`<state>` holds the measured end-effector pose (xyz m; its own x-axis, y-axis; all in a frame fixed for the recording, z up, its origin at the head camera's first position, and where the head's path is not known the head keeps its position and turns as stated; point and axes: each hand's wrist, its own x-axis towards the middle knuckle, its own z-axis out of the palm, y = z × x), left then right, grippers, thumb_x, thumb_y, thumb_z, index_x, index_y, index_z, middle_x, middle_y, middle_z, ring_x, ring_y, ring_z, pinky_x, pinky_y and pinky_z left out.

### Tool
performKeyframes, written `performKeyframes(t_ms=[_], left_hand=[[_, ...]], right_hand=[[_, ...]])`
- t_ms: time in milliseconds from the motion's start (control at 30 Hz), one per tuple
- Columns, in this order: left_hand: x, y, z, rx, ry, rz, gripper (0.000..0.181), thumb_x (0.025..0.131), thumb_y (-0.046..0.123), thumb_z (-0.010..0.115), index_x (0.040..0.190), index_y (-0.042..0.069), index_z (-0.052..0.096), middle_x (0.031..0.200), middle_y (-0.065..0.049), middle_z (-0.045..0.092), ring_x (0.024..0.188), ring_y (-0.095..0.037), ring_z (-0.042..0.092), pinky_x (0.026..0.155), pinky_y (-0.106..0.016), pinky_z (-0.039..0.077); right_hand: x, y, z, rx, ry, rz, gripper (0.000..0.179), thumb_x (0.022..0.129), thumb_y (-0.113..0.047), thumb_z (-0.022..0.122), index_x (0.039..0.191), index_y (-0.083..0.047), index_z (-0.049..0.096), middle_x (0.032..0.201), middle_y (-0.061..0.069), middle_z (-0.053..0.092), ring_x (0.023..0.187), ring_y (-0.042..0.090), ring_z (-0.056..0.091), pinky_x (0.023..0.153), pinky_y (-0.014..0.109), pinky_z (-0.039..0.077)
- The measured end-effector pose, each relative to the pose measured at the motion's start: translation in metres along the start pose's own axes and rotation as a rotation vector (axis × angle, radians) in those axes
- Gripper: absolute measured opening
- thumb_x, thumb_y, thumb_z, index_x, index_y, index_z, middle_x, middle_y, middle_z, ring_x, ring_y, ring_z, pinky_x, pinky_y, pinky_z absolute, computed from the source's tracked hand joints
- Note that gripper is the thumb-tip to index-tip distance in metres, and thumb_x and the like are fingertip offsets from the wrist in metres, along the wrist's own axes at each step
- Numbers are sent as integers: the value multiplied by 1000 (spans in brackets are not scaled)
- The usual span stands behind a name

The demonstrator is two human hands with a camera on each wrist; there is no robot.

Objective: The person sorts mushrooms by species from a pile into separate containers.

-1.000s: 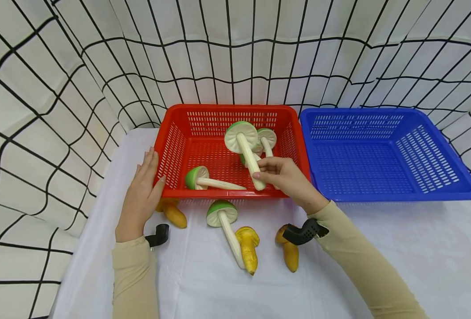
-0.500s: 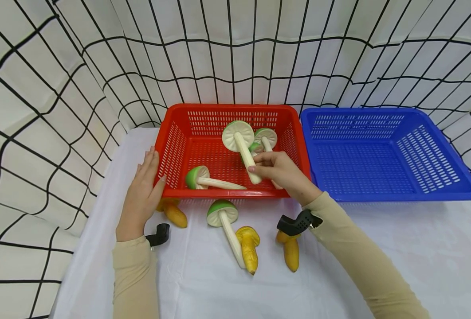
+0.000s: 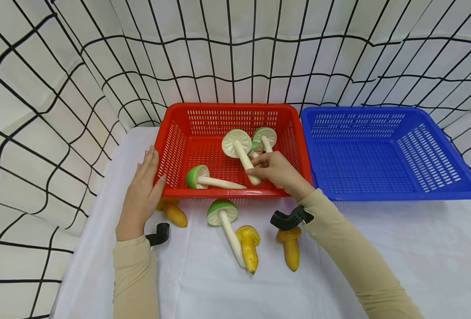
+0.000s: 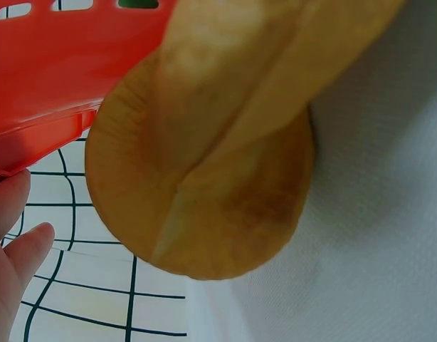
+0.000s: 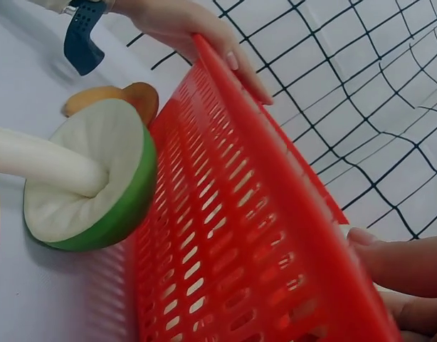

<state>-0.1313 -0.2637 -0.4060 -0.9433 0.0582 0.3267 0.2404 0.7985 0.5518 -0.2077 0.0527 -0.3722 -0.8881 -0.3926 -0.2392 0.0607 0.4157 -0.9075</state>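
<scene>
My right hand (image 3: 280, 172) pinches the white stem of a green-capped toy mushroom (image 3: 241, 155) inside the red basket (image 3: 235, 193), its pale gilled underside facing up. In the right wrist view the fingers (image 5: 403, 267) show past the basket's front rim, which hides what they hold. Other green-capped mushrooms lie in the basket: one along the front wall (image 3: 215, 180) and two near the right hand, one of them a cap (image 3: 265, 135) with its stem partly covered. My left hand (image 3: 139, 195) rests against the basket's left side, fingers straight.
Before the basket lie a green-capped mushroom (image 3: 228, 230) and yellow mushrooms, one touching its stem (image 3: 249, 252), one at the right (image 3: 290, 250), one by the left hand (image 3: 174, 213). A blue basket (image 3: 391, 196) stands at right. White cloth with black grid lines (image 3: 239, 48) rises behind.
My right hand has moved slightly left and back with the mushroom, then lowered it toward the basket's floor. The left hand stays put.
</scene>
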Motion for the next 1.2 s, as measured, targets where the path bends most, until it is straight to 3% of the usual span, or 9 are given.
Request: performKeyframes(t_ms=[233,500,733,1200], left_hand=[[0,0,0,-4,-1,-2,58,99,20,42,150,1,23,157,-9,18,144,-26,15,117,-38,8],[0,1,-1,-2,0,-1,58,99,20,42,150,1,23,157,-9,18,144,-26,16,117,-38,8],[0,2,-1,-4,-2,-7,57,99,20,43,150,1,23,157,-9,18,144,-26,16,117,-38,9],[0,1,-1,-6,-6,-8,58,99,20,42,150,1,23,158,-9,17,144,-25,15,117,-38,8]], right_hand=[[5,2,4,-72,-39,-6,23,82,-7,73,101,6,69,74,5,63,65,11,52,55,17,43],[5,0,6,-160,-61,-4,25,82,-7,73,103,5,69,78,6,65,67,12,51,57,18,42],[4,0,8,-309,-89,-37,23,83,-11,73,102,2,72,91,8,70,79,17,53,67,23,43],[-7,-4,6,-236,42,-136,29,82,-9,74,109,4,69,89,11,70,81,20,65,71,26,53]])
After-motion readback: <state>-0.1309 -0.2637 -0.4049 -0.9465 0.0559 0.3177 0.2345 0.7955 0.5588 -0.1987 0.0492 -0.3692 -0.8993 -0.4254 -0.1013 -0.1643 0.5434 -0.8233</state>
